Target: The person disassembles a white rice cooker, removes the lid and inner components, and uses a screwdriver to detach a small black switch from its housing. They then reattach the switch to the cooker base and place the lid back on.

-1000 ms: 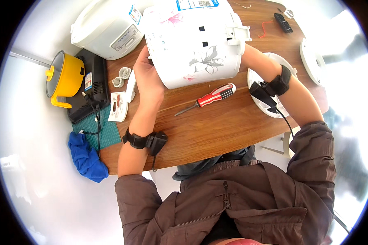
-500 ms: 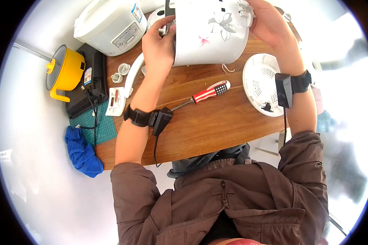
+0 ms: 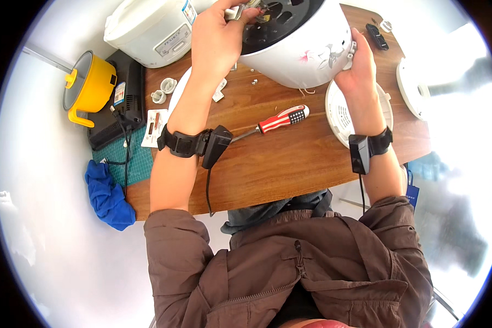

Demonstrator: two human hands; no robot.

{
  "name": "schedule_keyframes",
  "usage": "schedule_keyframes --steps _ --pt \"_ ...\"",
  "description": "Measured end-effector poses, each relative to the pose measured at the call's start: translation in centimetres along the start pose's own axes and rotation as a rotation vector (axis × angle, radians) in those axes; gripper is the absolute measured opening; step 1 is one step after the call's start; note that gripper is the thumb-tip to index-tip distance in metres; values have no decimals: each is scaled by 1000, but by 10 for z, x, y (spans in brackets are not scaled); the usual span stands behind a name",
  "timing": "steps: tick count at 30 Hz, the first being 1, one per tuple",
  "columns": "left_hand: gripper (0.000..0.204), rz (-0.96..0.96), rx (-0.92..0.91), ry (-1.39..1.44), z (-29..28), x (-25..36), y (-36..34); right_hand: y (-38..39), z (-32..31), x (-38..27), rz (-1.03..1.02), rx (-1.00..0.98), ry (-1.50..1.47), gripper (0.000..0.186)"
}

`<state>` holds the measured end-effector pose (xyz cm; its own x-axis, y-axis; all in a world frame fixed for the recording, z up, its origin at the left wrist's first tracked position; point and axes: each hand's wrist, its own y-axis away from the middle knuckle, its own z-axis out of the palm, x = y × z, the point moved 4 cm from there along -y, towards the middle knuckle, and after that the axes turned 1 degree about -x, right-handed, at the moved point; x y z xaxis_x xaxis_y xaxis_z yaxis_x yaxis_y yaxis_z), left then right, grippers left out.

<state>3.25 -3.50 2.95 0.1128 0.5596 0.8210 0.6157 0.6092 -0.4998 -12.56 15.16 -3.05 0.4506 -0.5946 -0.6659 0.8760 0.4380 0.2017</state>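
Note:
A white rice cooker body [image 3: 306, 63] with a printed flower is tilted above the far side of the table. Its dark open end [image 3: 281, 24] faces up and to the left. My right hand [image 3: 361, 68] is closed around the bracket side of the body, at its right. At the open end, my left hand [image 3: 216, 41] pinches a small part beside some wiring, which I cannot make out clearly. Below the body lies a red, white and black screwdriver [image 3: 283, 119], its shaft partly behind my left wrist strap. A white vented round cover [image 3: 339, 117] lies under my right forearm.
At the far left stand a white rice cooker [image 3: 153, 35] and a yellow pot [image 3: 93, 82] on a black device [image 3: 128, 98]. A blue cloth [image 3: 109, 197] hangs at the left edge. Small white caps [image 3: 168, 85], a white panel [image 3: 154, 128], a black part [image 3: 377, 36] and a white ring [image 3: 411, 90] lie about.
The cooker body has been turned so its dark open end shows. My right hand has moved down and round its side. The black part and the white ring at the right have come into view.

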Motion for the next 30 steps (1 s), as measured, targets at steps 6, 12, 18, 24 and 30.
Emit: schedule_keyframes --steps 6,12,18,24,30 --pt "24 -20 33 145 11 20 12 30 -18 18 -11 78 -96 32" --pt "24 229 92 99 17 16 22 39 -40 20 13 34 -155 35" --pt "25 125 27 137 28 19 27 51 -71 3 -73 -58 220 39" --pt "25 211 19 51 39 27 30 74 -100 -15 -277 -131 733 51" --pt "25 222 24 131 47 16 29 147 -88 -34 -677 -373 1897 69"
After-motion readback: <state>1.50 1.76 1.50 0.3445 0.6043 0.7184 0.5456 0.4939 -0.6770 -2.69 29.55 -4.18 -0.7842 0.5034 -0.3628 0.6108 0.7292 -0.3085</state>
